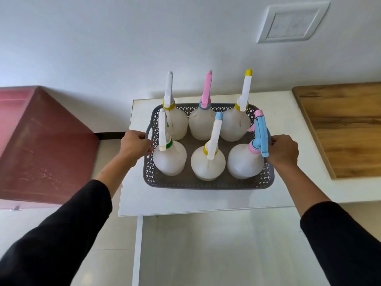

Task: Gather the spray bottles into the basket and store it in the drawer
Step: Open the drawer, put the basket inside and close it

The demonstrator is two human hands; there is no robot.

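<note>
- White wall with a switch plate (292, 22) backs a white tabletop (202, 199); a reddish box (41, 145) sits out beyond the left hand, a wooden board (342, 129) beyond the right.
- Left hand (135, 146) is curled shut around the basket's left handle; right hand (283, 151) is closed on the opposite rim, fingers hidden behind a sprayer head.
- Between the hands, the grey perforated basket (206, 182) rests on the tabletop, or barely off it; I cannot tell.
- Six spray bottles (208, 166) stand upright inside in two rows of three, so gathering looks finished.
- Risk, as I judge it: the bottles are tall and top-heavy, so an uneven lift could tip them against each other or over the low wall.
- The blue-and-pink sprayer (260, 135) touching the right hand could snag.
- No drawer is visible here.
- Bottles are white, rounded, with white, pink, yellow and blue triggers.
</note>
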